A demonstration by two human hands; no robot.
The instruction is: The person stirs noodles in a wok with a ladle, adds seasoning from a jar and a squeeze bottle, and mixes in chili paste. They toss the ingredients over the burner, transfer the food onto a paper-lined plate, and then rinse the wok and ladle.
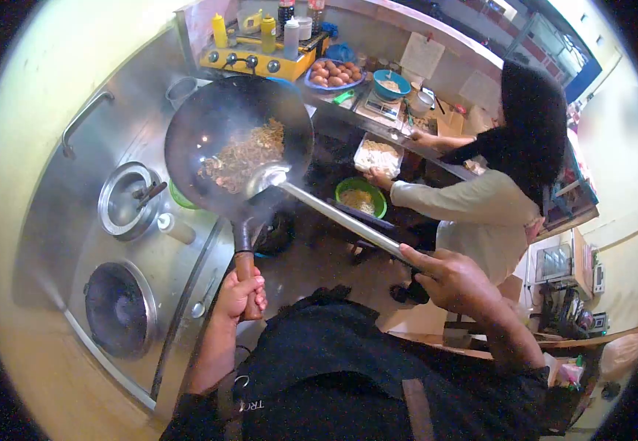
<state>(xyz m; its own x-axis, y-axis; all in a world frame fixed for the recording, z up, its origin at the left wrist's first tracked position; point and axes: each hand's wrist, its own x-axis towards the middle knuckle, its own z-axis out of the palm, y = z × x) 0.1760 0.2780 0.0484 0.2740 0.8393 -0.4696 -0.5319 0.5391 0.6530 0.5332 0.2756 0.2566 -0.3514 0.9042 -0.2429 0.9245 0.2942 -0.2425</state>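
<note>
Wrapped round the wooden handle (244, 266) of a large dark wok (186, 147) is my left hand (241, 295). The wok is raised and tilted, and brown fried food (241, 158) steams inside it. My right hand (447, 278) grips the far end of a long metal ladle (341, 218), its index finger stretched along the shaft. The ladle's bowl rests in the wok at the lower edge of the food.
At the right, a co-worker (480, 198) holds a white container (378, 157) above a green basin (361, 197). The steel stove (186, 253) has a burner (119, 310), a metal pot (127, 200) and a squeeze bottle (176, 228). Eggs (335, 73) sit behind the wok.
</note>
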